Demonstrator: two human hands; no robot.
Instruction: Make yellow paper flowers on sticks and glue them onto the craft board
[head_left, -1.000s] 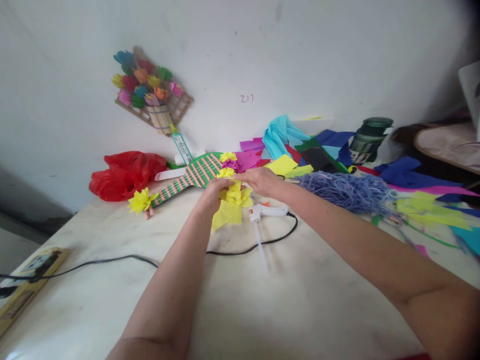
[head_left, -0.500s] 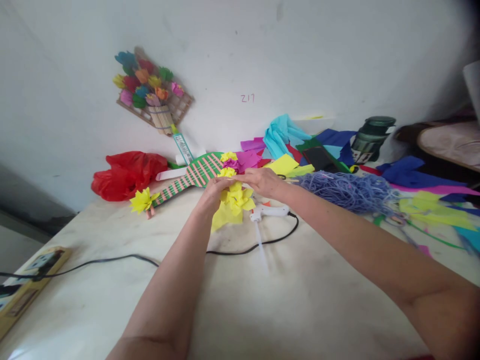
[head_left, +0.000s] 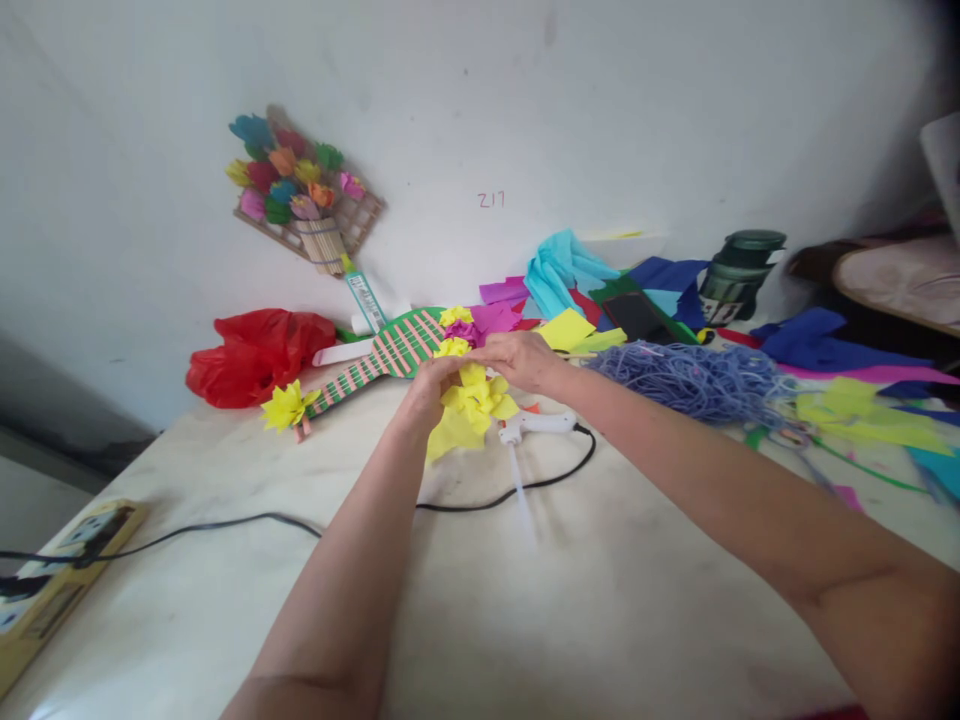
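Observation:
My left hand (head_left: 433,388) and my right hand (head_left: 520,360) meet over a yellow paper flower (head_left: 478,397), with the fingers of both closed at its upper edge. What exactly the fingertips pinch is partly hidden. Under the flower shows a flat piece of yellow crepe paper (head_left: 454,434). Just behind the hands lies a green guitar-shaped craft (head_left: 407,345) with pink strips across it. Yellow and purple paper flowers sit at its right end, and another yellow flower (head_left: 289,405) is at its narrow end. A white glue gun (head_left: 536,424) rests beside my right wrist.
The glue gun's black cord (head_left: 480,505) crosses the table towards a power strip (head_left: 71,575) at left. A red plastic bag (head_left: 255,355) lies at the back left. Purple-blue shredded strands (head_left: 686,380), crepe paper scraps, a phone (head_left: 640,318) and a dark green jar (head_left: 742,278) crowd the right.
The yellow flower has tilted slightly and shifted a little to the right between my hands. My head view has moved slightly; both hands stay together at the flower.

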